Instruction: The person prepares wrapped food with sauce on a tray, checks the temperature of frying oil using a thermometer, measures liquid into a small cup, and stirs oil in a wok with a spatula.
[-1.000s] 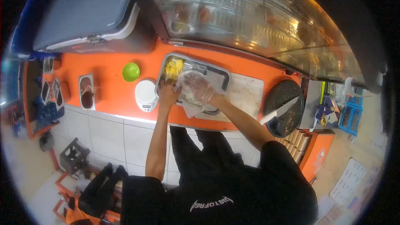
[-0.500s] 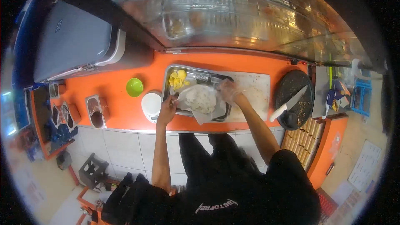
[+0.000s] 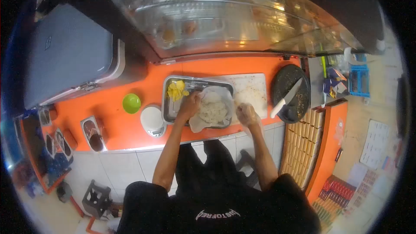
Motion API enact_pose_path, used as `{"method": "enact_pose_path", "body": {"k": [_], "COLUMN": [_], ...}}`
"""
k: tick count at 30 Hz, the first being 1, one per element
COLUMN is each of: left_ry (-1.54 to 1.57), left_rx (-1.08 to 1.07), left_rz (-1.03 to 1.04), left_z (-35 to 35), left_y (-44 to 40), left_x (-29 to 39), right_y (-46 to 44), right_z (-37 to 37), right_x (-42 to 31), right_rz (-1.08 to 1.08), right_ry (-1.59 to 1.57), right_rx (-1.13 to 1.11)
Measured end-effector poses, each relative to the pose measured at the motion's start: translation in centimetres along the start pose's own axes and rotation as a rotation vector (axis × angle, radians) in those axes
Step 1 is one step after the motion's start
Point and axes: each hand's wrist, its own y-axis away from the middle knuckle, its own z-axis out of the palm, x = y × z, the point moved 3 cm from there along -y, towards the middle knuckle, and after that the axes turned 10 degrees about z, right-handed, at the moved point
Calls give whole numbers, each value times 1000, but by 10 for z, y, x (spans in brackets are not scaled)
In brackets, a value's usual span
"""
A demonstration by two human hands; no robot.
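Note:
White rice (image 3: 213,112) lies on a sheet of pale paper (image 3: 197,124) over the right part of a metal tray (image 3: 166,113). My left hand (image 3: 190,105) pinches the paper's upper left edge. My right hand (image 3: 247,115), in a clear plastic glove, is closed at the right side of the paper, over the front of the white cutting board (image 3: 255,87); what it holds, if anything, is too small to name. Yellow pieces (image 3: 177,89) sit in the tray's upper left corner.
Left of the tray are a white scale (image 3: 152,119), a green bowl (image 3: 131,103) and a metal container (image 3: 93,134). A knife (image 3: 291,95) rests on a round black board (image 3: 278,78) at right. A glass cabinet (image 3: 242,21) stands behind.
My left hand has moved from the paper's left side to its upper left edge. The paper with rice has turned. My right hand left the rice and came nearer the front edge, now closed.

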Motion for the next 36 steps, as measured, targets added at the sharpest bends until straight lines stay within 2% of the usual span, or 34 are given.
{"method": "enact_pose_path", "body": {"k": [1, 3, 4, 5, 6, 7, 8, 12, 18, 23, 25, 27, 29, 30, 33, 36], "left_ry": [24, 48, -72, -195, -224, -157, -147, -223, -299, -389, -437, -556, -730, -603, -386, -229], "left_rx": [69, 139, 118, 110, 153, 214, 303, 424, 511, 568, 566, 664, 1032, 914, 665, 448], "left_rz": [-31, -56, -146, -245, -108, -74, -68, -24, -29, -112, -181, -265, -143, -16, 159, 318], "left_z": [-11, -17, -10, -3, 18, 19, 4, -18, -41, -50, -45, -32, -18, 14, 106, 212], "left_y": [-5, -18, -26, -30, -37, -32, -26, 5, 69, 92, 102, 112, 127, 125, 131, 128], "left_x": [4, 6, -14, -44, -93, -65, -43, -1, 1, 0, 9, 22, 44, 61, 112, 170], "right_y": [13, 32, 46, 68, 91, 98, 94, 83, 108, 158, 178, 200, 225, 239, 251, 214], "right_z": [-12, -3, 0, -1, -1, 4, 12, 79, 190, 258, 272, 275, 274, 272, 256, 208], "right_x": [-1, 13, 20, 20, 21, 9, -13, -133, -294, -349, -345, -327, -298, -277, -208, -109], "right_rz": [67, 40, 1, 30, 62, 30, -34, -378, -796, -1027, -1070, -1094, -1104, -1102, -1056, -904], "right_ry": [-128, -87, -41, -65, -88, -103, -112, -129, -12, 17, 19, 0, -30, -52, -135, -273], "right_rx": [99, 150, 184, 128, 73, 21, -16, -200, -378, -474, -501, -501, -500, -495, -450, -302]}}
